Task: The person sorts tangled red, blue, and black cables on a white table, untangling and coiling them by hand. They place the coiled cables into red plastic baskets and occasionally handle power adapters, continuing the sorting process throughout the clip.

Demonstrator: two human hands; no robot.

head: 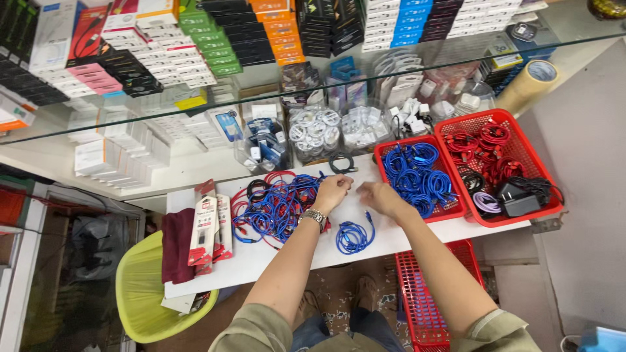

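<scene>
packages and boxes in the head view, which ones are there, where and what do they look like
Red and white carton packs: flat, upright rectangles, left on the white table, by the left hand.
Stacked boxes: small, flat, green, orange, black, white, blue, pink, on the glass shelf.
White boxes: lower shelf, left.

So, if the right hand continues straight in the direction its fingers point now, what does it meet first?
The right hand points left toward the left hand, so it would probably meet that hand's fingers first, with the pile of blue and red cables beyond. Depth is hard to judge.
</scene>
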